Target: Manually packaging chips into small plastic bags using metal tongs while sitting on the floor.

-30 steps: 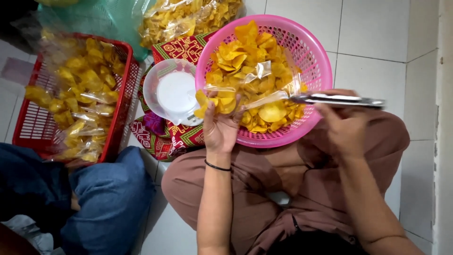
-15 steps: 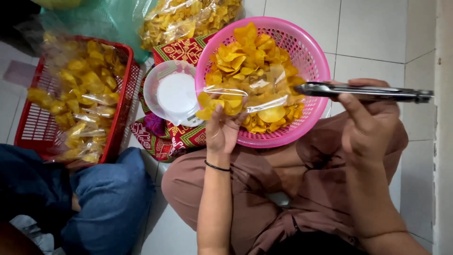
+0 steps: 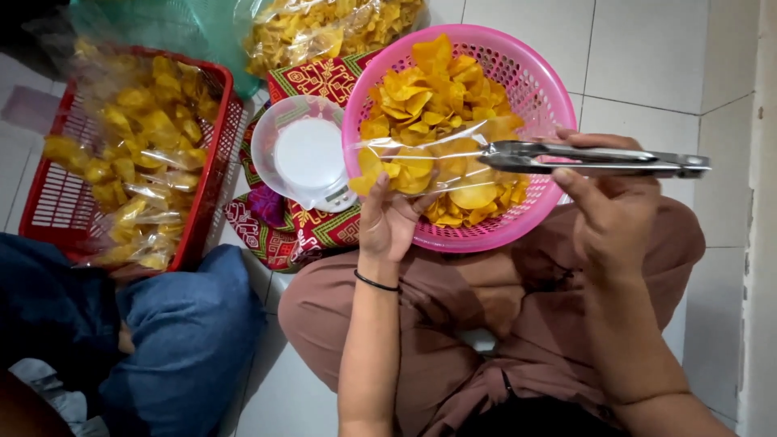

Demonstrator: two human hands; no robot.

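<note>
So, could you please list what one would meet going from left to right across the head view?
Red plastic basket of bagged yellow chips → round white kitchen scale → left hand holding a clear plastic bag of chips → round pink plastic basket → right hand gripping metal tongs.

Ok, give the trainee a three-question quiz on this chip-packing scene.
1. True or false: the right hand holds metal tongs.
2. What does the left hand hold? A) clear bag of chips B) the scale C) a spoon
3. Which basket holds the filled bags: pink or red?

Key:
1. True.
2. A, the bag, held over the pink basket.
3. The red basket; the white scale stands between the two.
</note>
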